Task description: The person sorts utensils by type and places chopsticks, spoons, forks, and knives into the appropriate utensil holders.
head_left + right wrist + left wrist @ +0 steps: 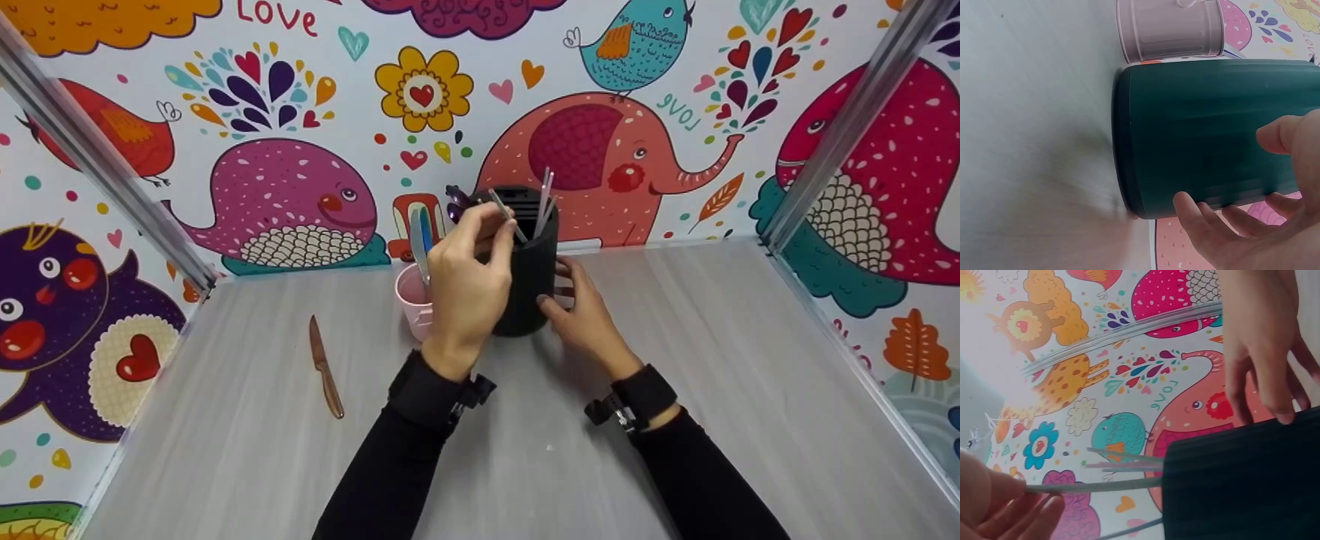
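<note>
A tall black holder point(531, 289) with slots in its top stands upright on the table. My left hand point(469, 277) is above its near left rim and pinches a thin greyish stick point(1106, 486) between thumb and fingers. The stick's lower end is inside the holder. Several other thin sticks point(545, 206), some pinkish and clear, poke out of the top. Around the holder's right side, my right hand point(591, 322) rests with its thumb point(1278, 135) toward the front and its fingers curving behind. What lies deeper inside the holder is hidden.
Left of the holder stands a small pink bucket point(412, 300) with a blade and something blue in it, partly behind my left hand. Farther left lies a copper-coloured knife point(324, 364). A shiny dark purple item point(456, 202) shows behind. Printed walls and metal rails point(840, 142) enclose the table.
</note>
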Available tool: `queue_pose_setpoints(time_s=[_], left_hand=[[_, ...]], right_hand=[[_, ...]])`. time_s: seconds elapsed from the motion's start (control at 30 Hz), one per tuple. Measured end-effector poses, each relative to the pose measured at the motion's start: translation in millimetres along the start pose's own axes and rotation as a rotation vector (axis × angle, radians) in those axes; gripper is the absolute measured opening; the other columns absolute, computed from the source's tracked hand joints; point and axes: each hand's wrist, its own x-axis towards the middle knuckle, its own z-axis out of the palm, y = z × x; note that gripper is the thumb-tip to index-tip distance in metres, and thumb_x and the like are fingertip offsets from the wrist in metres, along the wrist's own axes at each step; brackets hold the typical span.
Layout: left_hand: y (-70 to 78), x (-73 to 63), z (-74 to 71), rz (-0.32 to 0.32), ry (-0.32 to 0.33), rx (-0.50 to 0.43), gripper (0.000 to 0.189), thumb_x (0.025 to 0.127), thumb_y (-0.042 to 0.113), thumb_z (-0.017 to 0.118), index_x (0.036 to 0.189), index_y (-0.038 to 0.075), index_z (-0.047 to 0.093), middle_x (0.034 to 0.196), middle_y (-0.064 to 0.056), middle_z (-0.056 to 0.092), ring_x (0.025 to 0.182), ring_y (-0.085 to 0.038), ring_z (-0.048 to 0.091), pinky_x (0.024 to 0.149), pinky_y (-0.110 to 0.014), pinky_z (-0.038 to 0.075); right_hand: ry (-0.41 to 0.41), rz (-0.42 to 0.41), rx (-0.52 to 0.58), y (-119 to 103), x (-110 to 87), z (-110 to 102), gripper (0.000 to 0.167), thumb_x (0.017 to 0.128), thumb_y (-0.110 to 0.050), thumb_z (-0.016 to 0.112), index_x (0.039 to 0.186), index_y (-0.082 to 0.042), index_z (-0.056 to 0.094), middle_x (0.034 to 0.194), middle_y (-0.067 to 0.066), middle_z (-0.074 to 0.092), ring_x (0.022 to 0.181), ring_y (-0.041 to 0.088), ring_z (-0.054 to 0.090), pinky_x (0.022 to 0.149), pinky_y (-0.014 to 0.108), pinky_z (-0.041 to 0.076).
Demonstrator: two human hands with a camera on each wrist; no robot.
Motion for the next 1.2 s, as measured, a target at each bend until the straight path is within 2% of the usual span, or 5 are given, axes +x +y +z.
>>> queue_pose_setpoints(time_s=[0.3, 0.6, 0.77, 1.0, 1.2], left_hand=[[-16.3, -1.5, 20.2, -0.056, -0.085, 0.083, 0.016, 0.108, 0.018, 0.072, 0.119, 0.007, 0.077, 0.112, -0.007, 0.083, 0.1, -0.014, 0.081, 0.09, -0.025, 0.065], [-30.1, 0.0, 35.5, -0.113, -0.144, 0.177, 0.015, 0.108, 0.013, 0.07, 0.12, 0.006, 0.076, 0.114, -0.007, 0.082, 0.103, -0.017, 0.08, 0.094, -0.03, 0.064], [-31.7, -2.2, 38.7, -0.103, -0.153, 0.286, 0.016, 0.109, 0.015, 0.068, 0.12, 0.008, 0.076, 0.114, -0.006, 0.079, 0.104, -0.02, 0.079, 0.092, -0.035, 0.064], [-29.7, -3.6, 41.3, -0.036, -0.152, 0.47, 0.02, 0.11, 0.019, 0.066, 0.119, 0.007, 0.08, 0.109, -0.007, 0.084, 0.095, -0.024, 0.076, 0.088, -0.039, 0.063], [-31.6, -3.4, 44.6, -0.089, -0.225, 0.49, 0.024, 0.113, 0.022, 0.063, 0.12, 0.008, 0.08, 0.109, -0.007, 0.084, 0.095, -0.025, 0.082, 0.086, -0.042, 0.067]], right_hand=[[0.014, -0.014, 0.013, 2.5, 1.5, 0.8, 0.074, 0.105, -0.017, 0.07, 0.171, -0.018, 0.035, 0.166, 0.019, 0.049, 0.143, 0.044, 0.062, 0.106, 0.058, 0.061], [0.005, -0.015, 0.035, 2.2, 1.6, 1.2, 0.073, 0.105, -0.017, 0.069, 0.17, -0.02, 0.036, 0.165, 0.015, 0.05, 0.142, 0.042, 0.063, 0.107, 0.057, 0.06], [0.004, -0.015, 0.038, 0.8, 3.0, 2.4, 0.073, 0.105, -0.016, 0.069, 0.17, -0.02, 0.036, 0.166, 0.017, 0.05, 0.142, 0.042, 0.062, 0.106, 0.058, 0.061], [-0.003, -0.027, 0.028, -0.1, 1.9, 1.6, 0.073, 0.105, -0.017, 0.069, 0.17, -0.019, 0.035, 0.165, 0.016, 0.049, 0.142, 0.043, 0.062, 0.1, 0.055, 0.064], [-0.002, -0.027, 0.024, 0.7, 1.6, 0.8, 0.073, 0.105, -0.017, 0.069, 0.17, -0.019, 0.035, 0.164, 0.016, 0.049, 0.142, 0.043, 0.062, 0.101, 0.055, 0.064]])
